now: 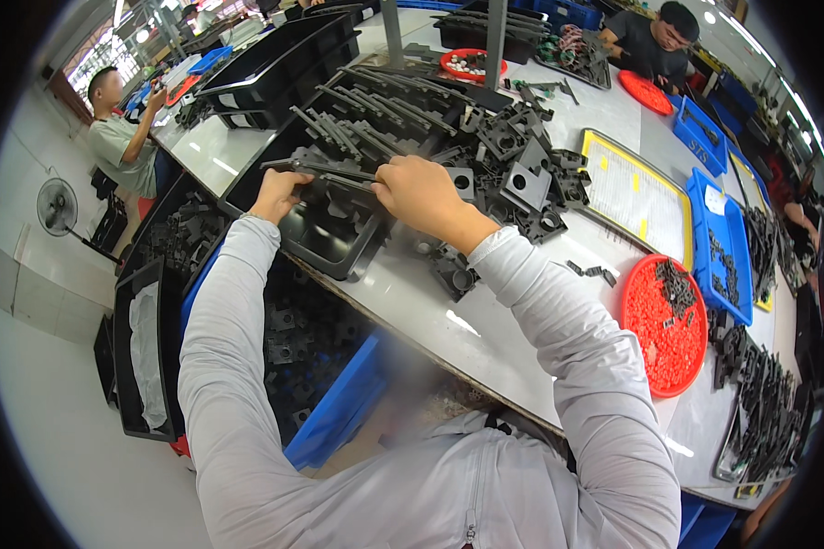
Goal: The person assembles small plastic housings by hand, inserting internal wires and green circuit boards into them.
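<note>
A long, thin dark bar [330, 171] spans my two hands above the near end of a black tray [362, 261]. My left hand [278, 194] is closed around the bar's left part. Its right end is pinched in the fingers of my right hand [421, 194]. Several similar long bars [366, 114] lie in rows in the tray just beyond. Right of my right hand is a heap of dark square parts with round holes [522, 174], spread on the white table [412, 306].
Right of the heap lie a yellow-framed sheet [636, 197], a blue bin [723, 242] and a red round tray of small red pieces [659, 339]. Black crates [284, 73] stand at the far left. A blue bin [339, 393] of dark parts sits below the table edge. Two co-workers sit farther off.
</note>
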A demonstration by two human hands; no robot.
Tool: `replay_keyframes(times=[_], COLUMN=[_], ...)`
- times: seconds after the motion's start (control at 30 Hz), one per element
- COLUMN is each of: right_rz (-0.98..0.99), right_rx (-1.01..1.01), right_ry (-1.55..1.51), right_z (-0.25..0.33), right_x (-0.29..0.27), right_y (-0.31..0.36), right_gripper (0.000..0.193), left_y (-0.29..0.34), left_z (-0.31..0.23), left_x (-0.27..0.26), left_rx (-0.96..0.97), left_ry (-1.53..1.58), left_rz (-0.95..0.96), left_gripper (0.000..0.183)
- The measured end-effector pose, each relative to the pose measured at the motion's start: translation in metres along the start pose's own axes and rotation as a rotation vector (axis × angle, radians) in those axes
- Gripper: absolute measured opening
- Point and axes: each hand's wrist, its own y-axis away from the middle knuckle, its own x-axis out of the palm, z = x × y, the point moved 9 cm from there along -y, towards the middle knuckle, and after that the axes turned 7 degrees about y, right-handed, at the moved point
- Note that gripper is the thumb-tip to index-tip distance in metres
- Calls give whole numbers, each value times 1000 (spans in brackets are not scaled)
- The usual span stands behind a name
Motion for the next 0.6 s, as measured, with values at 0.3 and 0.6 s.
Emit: replay_keyframes(times=[0.3,0.6], right_rz=[145,-158], right_rx=[35,-106], right_ry=[25,-152], right_z=[-16,16], right_x=[-31,2], right_y=[35,-3], right_gripper=[20,18], left_y=[-7,-2], left_z=[1,3], left_x=[-18,6], left_rx=[-45,-57], left_ry=[-130,-20], left_rz=[20,56], left_gripper=[16,14])
